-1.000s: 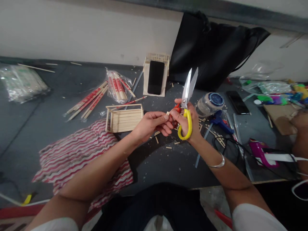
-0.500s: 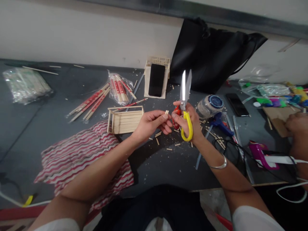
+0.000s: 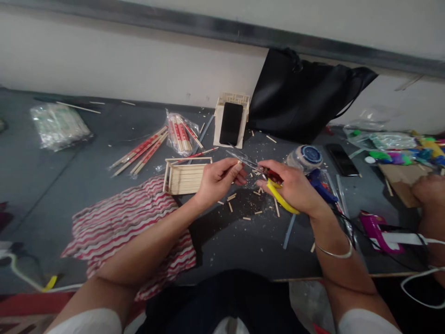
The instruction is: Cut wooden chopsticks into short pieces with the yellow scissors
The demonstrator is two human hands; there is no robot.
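My left hand (image 3: 220, 180) is closed in a pinch on small pale wooden stick pieces, whose ends barely show at the fingertips. My right hand (image 3: 295, 185) grips a pair of scissors (image 3: 283, 199) by its yellow and red handles. The blades point left and reach beside the pinched fingertips; whether they touch the sticks I cannot tell. Just left of my left hand stands a small frame (image 3: 186, 178) built of wooden sticks. Cut stick bits (image 3: 246, 218) and crumbs lie scattered under both hands.
Red-wrapped chopsticks (image 3: 148, 150) and a striped cloth (image 3: 132, 232) lie to the left. Behind, a phone (image 3: 231, 123) leans on a stick-built stand before a black bag (image 3: 288, 102). Rightward are a jar (image 3: 304, 157), a blue glue gun (image 3: 321, 185) and another person's hand (image 3: 429, 190).
My right hand has turned the scissors from pointing up and away to pointing left, bringing the blades to my left fingertips. The left hand keeps its pinch. The whole view has shifted slightly.
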